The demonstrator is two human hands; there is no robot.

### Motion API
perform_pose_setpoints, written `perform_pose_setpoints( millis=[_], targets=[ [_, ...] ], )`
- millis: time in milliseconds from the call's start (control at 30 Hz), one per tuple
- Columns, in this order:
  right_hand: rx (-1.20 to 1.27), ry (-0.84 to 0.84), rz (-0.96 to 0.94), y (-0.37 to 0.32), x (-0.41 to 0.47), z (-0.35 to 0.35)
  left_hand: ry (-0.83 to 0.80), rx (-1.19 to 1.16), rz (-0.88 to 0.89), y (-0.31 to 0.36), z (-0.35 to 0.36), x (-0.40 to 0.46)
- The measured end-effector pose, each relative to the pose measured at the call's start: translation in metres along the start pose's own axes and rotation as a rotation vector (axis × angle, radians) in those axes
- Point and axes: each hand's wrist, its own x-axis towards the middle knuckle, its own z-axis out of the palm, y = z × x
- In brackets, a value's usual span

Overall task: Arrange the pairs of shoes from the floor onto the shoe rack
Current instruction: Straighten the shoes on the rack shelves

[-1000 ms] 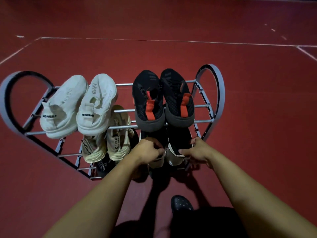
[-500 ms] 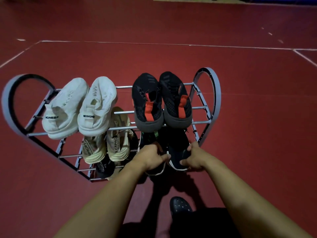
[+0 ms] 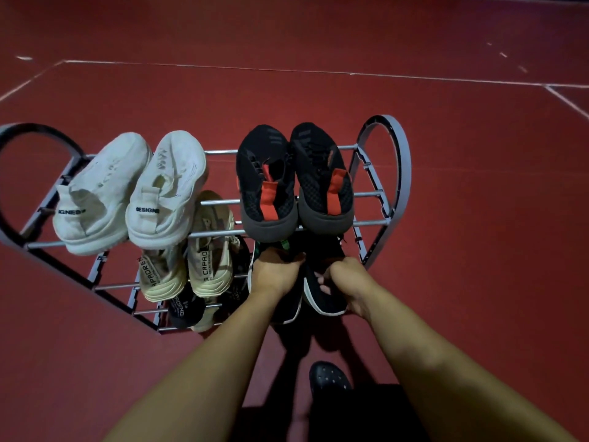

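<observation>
Both hands grip a pair of black shoes at the rack's [image 3: 395, 173] near right: left hand [image 3: 274, 272] fingers curled on the left shoe [image 3: 287, 311], right hand [image 3: 350, 282] holding the right shoe [image 3: 325, 298].

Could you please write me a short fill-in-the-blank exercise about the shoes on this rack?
1. The white pair sits on the rack's ___ tier.
2. The black pair beside it has ___ heel tabs.
3. The left hand and right hand each grip a ___ shoe with a white sole edge.

Missing words: top; red; black
</observation>
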Motion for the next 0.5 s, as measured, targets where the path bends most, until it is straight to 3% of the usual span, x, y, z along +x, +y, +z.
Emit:
perform_pose_setpoints(
  millis=[67,200,500],
  targets=[
    [0.116,-0.078,0.047,-0.002,0.000,-0.006,0.014,-0.019,0.006,0.002,0.000,-0.001],
    [-0.003,-0.208,0.014,-0.003,-0.001,-0.017,0.036,-0.064,0.023,0.009,0.002,-0.003],
    [-0.120,-0.256,-0.005,-0.002,-0.004,-0.018,0.087,0.103,-0.002,0.005,0.012,0.005]
  ],
)
